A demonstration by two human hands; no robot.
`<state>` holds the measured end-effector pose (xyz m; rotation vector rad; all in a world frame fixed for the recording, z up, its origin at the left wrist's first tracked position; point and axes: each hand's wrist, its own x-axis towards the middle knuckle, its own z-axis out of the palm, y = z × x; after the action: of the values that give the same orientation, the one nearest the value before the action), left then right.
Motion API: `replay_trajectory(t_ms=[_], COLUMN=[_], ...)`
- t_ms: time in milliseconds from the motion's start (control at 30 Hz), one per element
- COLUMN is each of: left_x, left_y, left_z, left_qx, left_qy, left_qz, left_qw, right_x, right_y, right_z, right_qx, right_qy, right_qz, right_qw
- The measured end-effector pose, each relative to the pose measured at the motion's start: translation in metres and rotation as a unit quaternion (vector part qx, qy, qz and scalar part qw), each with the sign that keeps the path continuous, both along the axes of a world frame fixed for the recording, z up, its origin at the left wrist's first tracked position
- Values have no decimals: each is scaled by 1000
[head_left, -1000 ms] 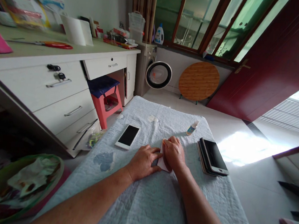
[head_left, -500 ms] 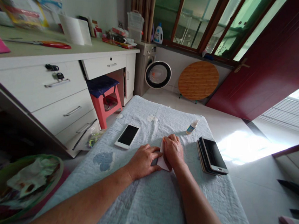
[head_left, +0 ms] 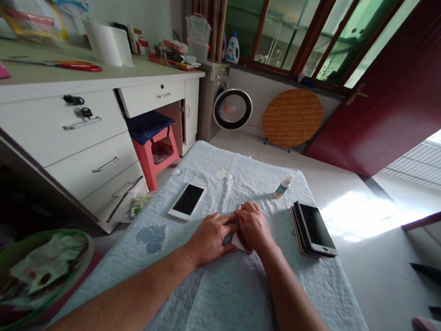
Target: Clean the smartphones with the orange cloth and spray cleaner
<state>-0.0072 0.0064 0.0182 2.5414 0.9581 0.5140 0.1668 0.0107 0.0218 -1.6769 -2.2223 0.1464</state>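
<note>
both hands (head_left: 233, 232) press phone (head_left: 236, 241) mid-cloth (head_left: 231, 302); edges well apart.

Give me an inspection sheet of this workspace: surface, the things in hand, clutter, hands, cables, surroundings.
Surface: pale blue quilted cloth, some stains.
Things in hand: white cloth pressed over a flat item, mostly hidden.
Clutter: white phone at left, stack of phones at right, small bottle beyond.
Hands: left hand flat beside the white cloth; right hand on top of it.
Cables: nothing seen.
Surroundings: desk with drawers, red stool, green basin, washing machine.
</note>
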Motion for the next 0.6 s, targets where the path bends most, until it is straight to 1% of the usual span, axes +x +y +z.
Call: replay_trajectory(t_ms=[167,300,400,600], left_x=[1,1,2,1], left_y=[-1,-2,-2,-3], left_z=[0,0,0,0], left_qx=[5,7,8,12], left_qy=[2,0,4,3], left_qz=[3,-1,-2,-1], left_qw=[1000,1000,1000,1000], right_x=[0,1,5,17], right_y=[12,17,17,11], right_z=[-2,-2,-1,2], right_qx=[13,13,12,-8], right_qy=[-30,-65,-81,-79], right_qz=[-47,-79,-111,-156], right_qw=[998,995,990,985])
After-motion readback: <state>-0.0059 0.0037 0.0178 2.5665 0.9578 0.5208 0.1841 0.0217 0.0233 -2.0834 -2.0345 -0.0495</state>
